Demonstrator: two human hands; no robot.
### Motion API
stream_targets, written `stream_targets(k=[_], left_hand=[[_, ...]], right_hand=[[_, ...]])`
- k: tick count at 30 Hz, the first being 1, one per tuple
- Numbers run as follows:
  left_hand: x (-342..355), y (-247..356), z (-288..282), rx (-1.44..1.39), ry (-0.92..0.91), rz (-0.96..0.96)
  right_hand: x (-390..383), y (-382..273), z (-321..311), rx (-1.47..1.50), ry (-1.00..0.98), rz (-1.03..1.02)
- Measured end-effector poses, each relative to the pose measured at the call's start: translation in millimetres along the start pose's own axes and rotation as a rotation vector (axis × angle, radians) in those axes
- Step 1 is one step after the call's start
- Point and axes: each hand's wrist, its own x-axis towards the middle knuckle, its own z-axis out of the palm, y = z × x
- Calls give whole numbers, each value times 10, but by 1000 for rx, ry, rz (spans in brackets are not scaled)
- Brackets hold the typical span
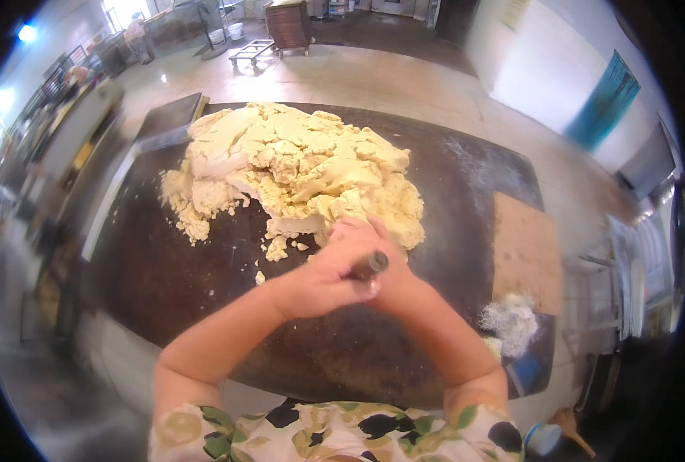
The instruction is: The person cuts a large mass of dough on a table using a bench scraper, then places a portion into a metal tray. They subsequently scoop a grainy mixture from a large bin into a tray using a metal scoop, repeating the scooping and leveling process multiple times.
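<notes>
A large mound of pale yellow, cracked dough point(296, 162) is heaped on the dark worktable point(150, 277), with crumbs and small lumps along its near side. My left hand point(331, 281) is closed around a cylindrical dark handle point(369, 264) at the near edge of the dough. My right hand point(385, 258) is just right of and partly behind the left, its fingers bent at the dough's lower edge; what they grip, if anything, is hidden. The far end of the handled tool is also out of sight behind my hands.
A tan board point(527, 239), white crumpled material point(508, 319) and a blue item point(523, 373) lie at the table's right. A pale strip point(100, 215) runs along the left. Wheeled dolly point(250, 54), brown stack point(287, 23), teal panel point(600, 104) and two people point(138, 38) are farther away.
</notes>
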Motion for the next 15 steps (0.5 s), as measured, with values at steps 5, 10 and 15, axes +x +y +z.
stream_targets(k=[5,10,15], left_hand=[[241,369,-218,-193,245,52],[661,302,-379,-163,605,345],[778,447,-452,-268,393,334]], right_hand=[[286,145,-195,-193,-38,64],[669,242,-339,-101,53,327],[904,511,-436,283,-27,181]])
